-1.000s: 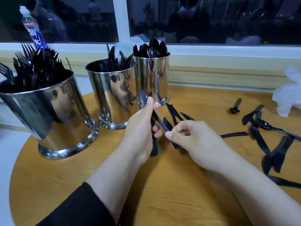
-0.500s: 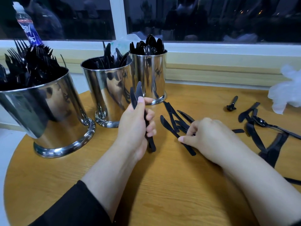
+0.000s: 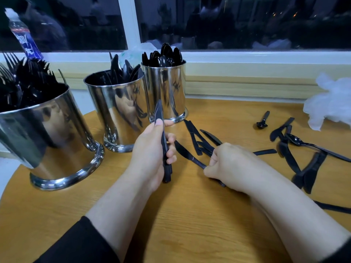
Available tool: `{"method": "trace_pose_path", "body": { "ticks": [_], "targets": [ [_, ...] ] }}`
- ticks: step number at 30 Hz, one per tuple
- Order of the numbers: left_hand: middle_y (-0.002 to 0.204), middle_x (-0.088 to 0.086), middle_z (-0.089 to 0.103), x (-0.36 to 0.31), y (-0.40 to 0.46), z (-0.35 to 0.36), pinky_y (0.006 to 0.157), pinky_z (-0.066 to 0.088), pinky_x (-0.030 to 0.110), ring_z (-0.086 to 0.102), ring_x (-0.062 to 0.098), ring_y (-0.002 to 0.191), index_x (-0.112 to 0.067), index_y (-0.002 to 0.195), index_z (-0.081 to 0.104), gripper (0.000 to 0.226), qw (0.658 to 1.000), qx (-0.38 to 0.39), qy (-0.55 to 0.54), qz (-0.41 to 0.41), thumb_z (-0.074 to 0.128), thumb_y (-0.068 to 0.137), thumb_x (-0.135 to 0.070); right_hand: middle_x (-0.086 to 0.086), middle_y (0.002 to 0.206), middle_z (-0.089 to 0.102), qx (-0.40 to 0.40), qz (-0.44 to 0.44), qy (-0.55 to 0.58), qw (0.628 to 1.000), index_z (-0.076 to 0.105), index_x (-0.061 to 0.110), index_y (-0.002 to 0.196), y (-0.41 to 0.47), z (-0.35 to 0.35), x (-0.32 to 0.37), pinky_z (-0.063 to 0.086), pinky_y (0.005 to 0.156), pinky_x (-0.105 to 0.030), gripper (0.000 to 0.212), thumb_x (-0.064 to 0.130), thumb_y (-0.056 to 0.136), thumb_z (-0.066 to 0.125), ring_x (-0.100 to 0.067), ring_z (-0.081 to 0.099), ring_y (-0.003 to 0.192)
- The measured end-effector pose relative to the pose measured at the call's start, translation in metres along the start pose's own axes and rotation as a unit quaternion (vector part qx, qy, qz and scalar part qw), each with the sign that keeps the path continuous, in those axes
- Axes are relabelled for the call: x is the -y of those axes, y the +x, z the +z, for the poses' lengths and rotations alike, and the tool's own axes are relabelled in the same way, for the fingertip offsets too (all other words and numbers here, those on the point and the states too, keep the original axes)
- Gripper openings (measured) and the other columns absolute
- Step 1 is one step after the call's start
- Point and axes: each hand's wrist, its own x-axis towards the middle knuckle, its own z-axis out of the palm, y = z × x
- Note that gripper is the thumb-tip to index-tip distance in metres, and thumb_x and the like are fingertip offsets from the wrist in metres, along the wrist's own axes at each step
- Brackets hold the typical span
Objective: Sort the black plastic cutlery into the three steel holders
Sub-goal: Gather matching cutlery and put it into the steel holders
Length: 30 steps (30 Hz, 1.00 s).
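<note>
The left hand grips upright knives, perhaps two, while right hand fingers pinch another knife.

Round wood-grain table up against a pale window sill. Water bottle, blue label, tilted at far left behind the sill. Crumpled white plastic on the table's right edge; dark window glass behind.

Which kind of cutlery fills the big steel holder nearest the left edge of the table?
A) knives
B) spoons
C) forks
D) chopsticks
C: black tines stick up out of the large holder on the left, while rounded spoon bowls show in the far holder.
</note>
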Motion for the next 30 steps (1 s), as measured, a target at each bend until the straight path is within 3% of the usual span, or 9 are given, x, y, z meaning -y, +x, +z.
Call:
{"method": "trace_pose_path", "body": {
  "ticks": [10,13,19,23,27,30],
  "targets": [
    [0.061,-0.004,0.041,0.004,0.007,-0.006,0.039,0.026,0.023,0.030,0.010,0.044,-0.017,0.111,0.064,0.029,1.000,-0.014,0.001,0.013,0.042,0.111,-0.036,-0.007,0.090,0.076,-0.007,-0.015,0.006,1.000,0.074,0.012,0.091,-0.002,-0.002,0.003,0.062,0.078,-0.040,0.013,0.024,0.091,0.067,-0.024,0.073,0.084],
    [0.064,-0.004,0.043,0.005,0.007,-0.005,0.043,0.026,0.023,0.031,0.010,0.048,-0.016,0.114,0.064,0.028,1.000,-0.017,-0.002,0.009,0.043,0.110,-0.034,-0.005,0.097,0.075,0.007,-0.004,0.000,1.000,0.074,0.016,0.103,0.001,-0.006,0.006,0.059,0.079,-0.034,0.014,0.023,0.095,0.065,-0.022,0.072,0.092],
    [0.067,-0.002,0.047,0.005,0.005,-0.001,0.045,0.035,0.025,0.040,0.011,0.052,-0.012,0.115,0.065,0.030,0.999,-0.045,0.007,0.000,0.041,0.111,-0.029,0.011,0.080,0.069,-0.132,-0.087,0.123,0.980,0.058,0.028,0.133,0.005,0.005,-0.006,0.049,0.073,-0.022,0.036,0.027,0.098,0.065,-0.003,0.061,0.088],
    [0.065,-0.004,0.041,0.009,0.005,0.002,0.042,0.028,0.022,0.033,0.008,0.049,-0.011,0.118,0.065,0.033,0.998,-0.060,-0.001,-0.034,0.043,0.110,-0.035,0.018,0.076,0.065,-0.174,-0.150,0.215,0.949,0.062,0.034,0.126,0.002,0.010,0.001,0.045,0.063,-0.014,0.029,0.030,0.097,0.065,0.006,0.059,0.073],
    [0.066,-0.004,0.040,0.009,0.006,0.007,0.045,0.028,0.023,0.034,0.009,0.052,-0.005,0.116,0.064,0.044,0.998,-0.036,-0.023,-0.045,0.051,0.105,-0.046,0.020,0.078,0.065,-0.159,-0.198,0.244,0.936,0.067,0.038,0.114,-0.002,0.020,0.009,0.042,0.067,-0.012,0.021,0.027,0.096,0.066,0.008,0.058,0.076],
    [0.069,-0.001,0.043,0.009,0.004,0.008,0.052,0.033,0.026,0.039,0.011,0.055,-0.005,0.110,0.070,0.040,0.999,-0.036,0.007,-0.023,0.055,0.104,-0.042,0.016,0.087,0.071,-0.147,-0.233,0.217,0.936,0.069,0.033,0.111,-0.004,0.025,0.015,0.042,0.071,-0.012,0.016,0.027,0.097,0.065,0.005,0.057,0.079]
  ]
}}
